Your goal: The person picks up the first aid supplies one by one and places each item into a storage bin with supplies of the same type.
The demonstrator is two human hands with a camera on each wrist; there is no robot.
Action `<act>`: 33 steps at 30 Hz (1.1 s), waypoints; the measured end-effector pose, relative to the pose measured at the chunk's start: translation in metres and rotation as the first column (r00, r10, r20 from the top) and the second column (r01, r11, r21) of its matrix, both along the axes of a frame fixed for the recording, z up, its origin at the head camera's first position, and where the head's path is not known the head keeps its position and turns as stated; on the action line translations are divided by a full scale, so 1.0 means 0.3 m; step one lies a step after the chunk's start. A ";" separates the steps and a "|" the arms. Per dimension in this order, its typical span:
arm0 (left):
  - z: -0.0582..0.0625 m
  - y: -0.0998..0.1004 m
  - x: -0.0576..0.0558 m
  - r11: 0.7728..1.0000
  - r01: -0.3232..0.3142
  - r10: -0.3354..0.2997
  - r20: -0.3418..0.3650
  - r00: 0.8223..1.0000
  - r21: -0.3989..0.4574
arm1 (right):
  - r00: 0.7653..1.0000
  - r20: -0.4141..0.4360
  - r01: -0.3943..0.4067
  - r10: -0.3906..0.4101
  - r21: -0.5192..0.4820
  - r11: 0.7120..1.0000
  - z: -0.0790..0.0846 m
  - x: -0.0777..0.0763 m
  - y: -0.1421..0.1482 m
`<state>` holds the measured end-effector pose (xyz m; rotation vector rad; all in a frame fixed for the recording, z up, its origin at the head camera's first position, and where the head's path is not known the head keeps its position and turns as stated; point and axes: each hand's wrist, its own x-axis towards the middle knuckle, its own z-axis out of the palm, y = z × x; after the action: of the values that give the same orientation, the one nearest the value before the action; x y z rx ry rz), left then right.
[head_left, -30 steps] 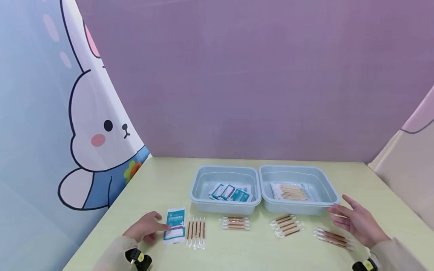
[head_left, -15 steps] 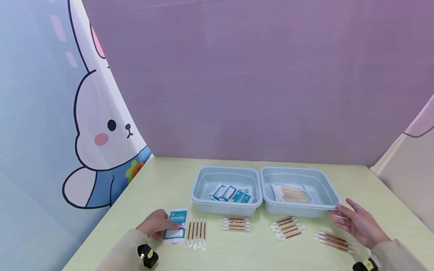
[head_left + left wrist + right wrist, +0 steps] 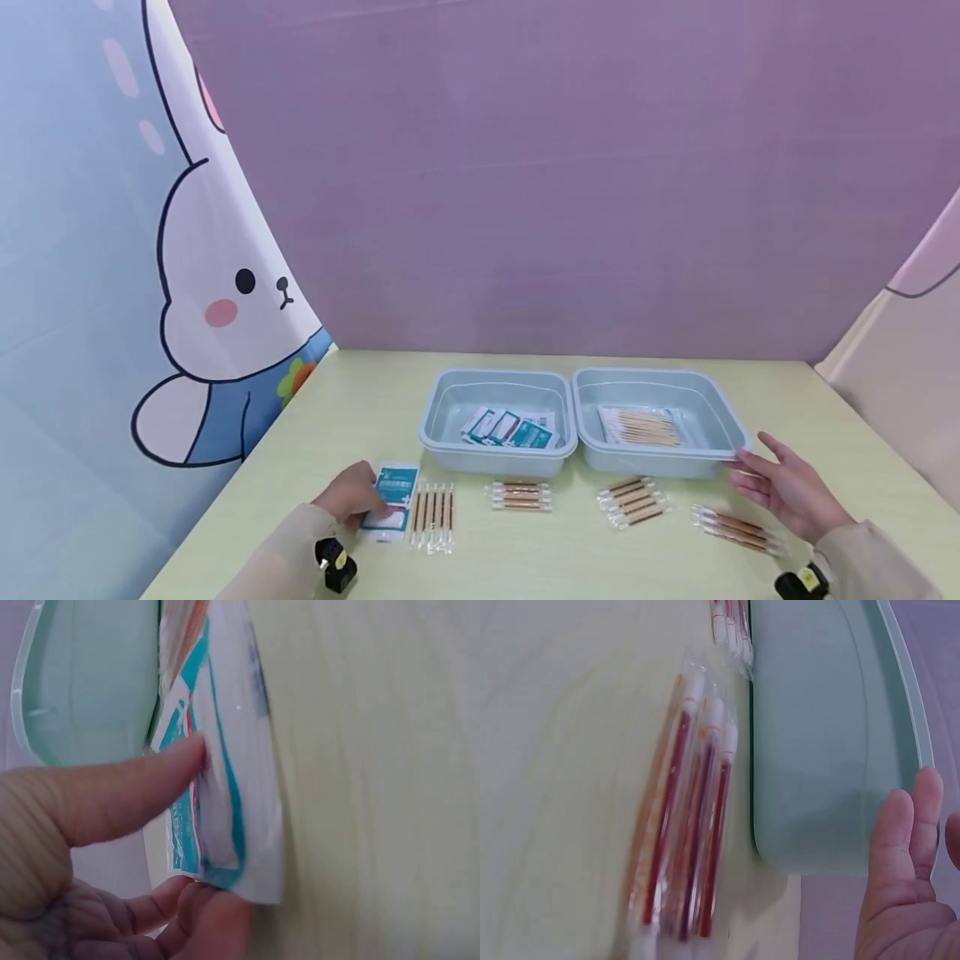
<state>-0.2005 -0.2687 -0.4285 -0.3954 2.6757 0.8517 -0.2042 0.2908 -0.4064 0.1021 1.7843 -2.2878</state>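
Note:
My left hand (image 3: 347, 493) pinches the near-left part of a flat teal-and-white medical dressing packet (image 3: 399, 482). In the left wrist view its thumb (image 3: 142, 796) lies across the face of the packet (image 3: 225, 780), with fingertips at the lower edge. My right hand (image 3: 791, 493) is at the right corner of the right-hand light blue tray (image 3: 652, 463), fingers loosely extended. In the right wrist view two fingers (image 3: 891, 832) overlap the tray's corner; I cannot tell how firmly they touch it. A sealed strip of brown-stemmed cotton swabs (image 3: 738, 530) lies just left of this hand.
The left tray (image 3: 495, 461) holds several teal-and-white packets (image 3: 510, 427). A bag of wooden cotton swabs (image 3: 647, 427) lies in the right tray. More swab strips lie in front: upright (image 3: 432, 517), flat (image 3: 520, 495) and slanted (image 3: 634, 502). A purple partition (image 3: 562, 183) stands behind.
My left hand has moved right onto the dressing packet, its thumb going further over it, and the packet has shifted slightly right. My right hand has stayed by the tray corner.

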 end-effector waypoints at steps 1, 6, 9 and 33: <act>-0.001 -0.002 -0.001 1.000 0.003 -0.003 -0.005 1.000 0.007 | 1.000 0.001 0.000 0.000 -0.007 1.000 0.000 -0.001 0.000; 0.003 -0.001 -0.010 0.999 0.035 -0.035 -0.044 0.998 0.002 | 1.000 -0.007 -0.003 0.002 -0.021 1.000 -0.003 -0.009 0.003; 0.006 0.008 -0.019 0.999 0.049 -0.049 -0.060 0.997 -0.001 | 1.000 -0.030 -0.008 0.007 -0.012 1.000 -0.004 -0.013 0.011; 0.059 -0.034 -0.043 0.889 0.146 -0.172 0.022 0.985 0.433 | 0.999 -0.048 0.000 -0.002 -0.036 0.999 -0.025 -0.019 -0.002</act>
<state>-0.2133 -0.2787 -0.4108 -0.0906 2.3300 1.3128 -0.2099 0.2903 -0.4139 0.0418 1.7660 -2.3410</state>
